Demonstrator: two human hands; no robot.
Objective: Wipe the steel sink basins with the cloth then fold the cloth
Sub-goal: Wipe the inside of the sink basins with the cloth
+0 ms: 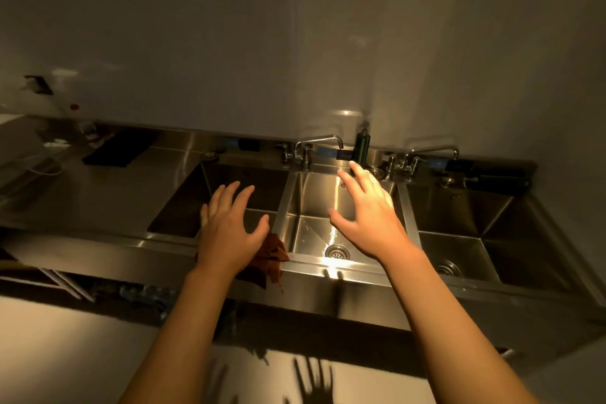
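A steel sink unit has three basins: the left basin (183, 207), the middle basin (311, 200) with a round drain (337, 251), and the right basin (459, 216). A brown cloth (270, 254) lies draped over the front rim by the divider between the left and middle basins. My left hand (229, 229) hovers over the cloth with fingers spread, covering part of it and holding nothing. My right hand (369, 210) is spread open above the middle basin, empty.
Two faucets (319, 141) (433, 151) stand on the back ledge with a dark soap dispenser (361, 144) between them. A steel drainboard (108, 187) on the left carries a dark flat object (113, 152). The wall rises right behind the sink.
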